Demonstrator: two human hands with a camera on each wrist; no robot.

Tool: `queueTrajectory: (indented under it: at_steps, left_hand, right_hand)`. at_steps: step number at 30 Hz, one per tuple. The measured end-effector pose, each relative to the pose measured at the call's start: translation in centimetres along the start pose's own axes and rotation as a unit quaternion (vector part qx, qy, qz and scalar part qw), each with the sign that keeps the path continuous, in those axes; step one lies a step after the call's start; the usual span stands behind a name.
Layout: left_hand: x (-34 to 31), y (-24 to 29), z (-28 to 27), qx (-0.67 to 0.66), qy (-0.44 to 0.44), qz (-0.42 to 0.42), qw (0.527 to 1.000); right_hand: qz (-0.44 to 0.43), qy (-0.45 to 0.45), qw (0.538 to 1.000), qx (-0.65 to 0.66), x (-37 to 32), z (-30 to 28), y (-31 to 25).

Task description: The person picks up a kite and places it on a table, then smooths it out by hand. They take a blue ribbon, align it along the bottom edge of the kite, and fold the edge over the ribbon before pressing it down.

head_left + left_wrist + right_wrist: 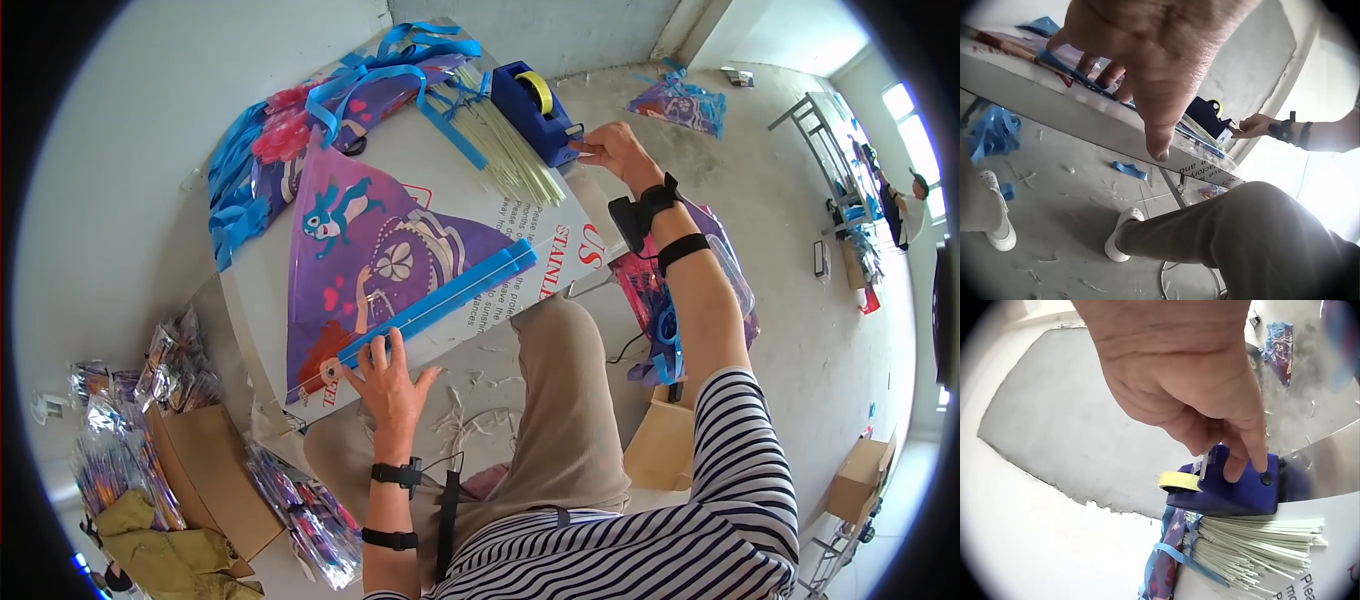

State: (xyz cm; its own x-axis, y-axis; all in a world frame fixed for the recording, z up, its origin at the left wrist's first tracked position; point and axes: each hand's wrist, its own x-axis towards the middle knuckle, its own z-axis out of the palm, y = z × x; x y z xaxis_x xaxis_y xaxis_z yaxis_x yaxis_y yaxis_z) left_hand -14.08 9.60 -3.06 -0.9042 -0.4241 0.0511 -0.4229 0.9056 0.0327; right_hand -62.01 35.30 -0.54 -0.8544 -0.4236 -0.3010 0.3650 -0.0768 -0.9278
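A purple triangular kite sheet [400, 225] with printed cartoon figures lies on the board-topped table. Along its near edge runs a blue strip [455, 298] with a thin pale rod on it. My left hand [388, 385] rests its fingertips on the lower left end of this strip, thumb spread outward. At the table's far right, my right hand [620, 152] is at the front of a dark blue tape dispenser [520, 115] holding a yellow-rimmed roll [1179, 481]. Its thumb and fingers pinch clear tape [1197, 465] by the cutting edge; the fingertips are partly hidden in the right wrist view.
A bundle of pale thin rods [500, 150] lies beside the dispenser. Printed sheets with blue ribbons [240, 205] heap up at the table's far left. Packed bundles [110, 450] and a cardboard box [205, 470] stand on the floor at left. Scraps [1088, 284] litter the floor.
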Motion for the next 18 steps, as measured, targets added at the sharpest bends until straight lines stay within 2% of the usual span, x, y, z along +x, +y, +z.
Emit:
queueTrajectory:
  at_steps: [1, 3, 4, 5, 6, 7, 9, 10, 11, 12, 13, 14, 15, 16, 18]
  left_hand:
    - [0.1, 0.0, 0.0, 0.006, 0.011, 0.005, 1.0]
    - [0.2, 0.2, 0.1, 0.011, 0.018, 0.01, 1.0]
    - [0.2, 0.2, 0.0, 0.014, 0.018, 0.01, 1.0]
    - [0.2, 0.1, 0.0, 0.017, 0.018, 0.007, 1.0]
    - [0.1, 0.1, 0.1, 0.019, 0.015, 0.004, 1.0]
    - [0.0, 0.1, 0.0, 0.012, 0.009, 0.006, 1.0]
    - [1.1, 0.1, -0.3, 0.002, 0.021, -0.004, 1.0]
    - [1.6, 0.3, -0.3, 0.004, 0.028, -0.008, 1.0]
    - [0.5, 0.3, -0.7, 0.006, 0.011, -0.005, 1.0]
    - [0.4, 0.3, -0.3, 0.002, 0.037, 0.003, 0.999]
    - [0.2, 0.5, -0.2, 0.0, 0.012, -0.01, 1.0]
    - [0.3, 0.4, -0.2, -0.022, 0.018, -0.009, 1.0]
    - [0.2, 0.1, -0.1, -0.042, 0.032, -0.01, 0.999]
    - [-0.4, -0.3, 0.1, -0.04, 0.025, -0.024, 0.999]
    - [-0.8, -0.6, 0.2, -0.029, 0.044, -0.012, 0.999]
  right_hand:
    - [0.001, 0.0, 1.0, 0.001, 0.2, 0.1, 0.6]
    - [-0.025, 0.073, 0.994, -0.08, 0.8, -0.1, 2.5]
    - [-0.021, 0.073, 0.994, -0.08, 2.1, -0.6, 3.2]
    - [-0.102, 0.08, 0.905, -0.405, 5.6, -2.5, 4.9]
    - [-0.133, 0.069, 0.82, -0.552, 5.6, -2.6, 6.4]
    - [-0.169, 0.071, 0.71, -0.68, 5.5, -2.7, 7.8]
    - [-0.127, 0.341, 0.63, -0.686, 1.2, 0.1, 9.0]
    - [-0.141, 0.335, 0.631, -0.686, 1.6, 1.5, 7.2]
    - [-0.262, 0.397, 0.538, -0.696, -0.1, 1.9, 6.5]
    - [-0.314, 0.406, 0.493, -0.702, -2.2, 2.0, 6.1]
    - [-0.363, 0.418, 0.443, -0.706, -4.4, 2.2, 5.5]
    - [-0.295, 0.258, 0.669, -0.631, -5.2, 3.4, 3.5]
    - [-0.2, 0.079, 0.837, -0.503, -5.6, 5.0, 2.1]
    - [-0.197, 0.064, 0.839, -0.504, -6.3, 6.6, 1.9]
    - [-0.118, -0.183, 0.88, -0.422, -8.2, 10.4, 2.2]
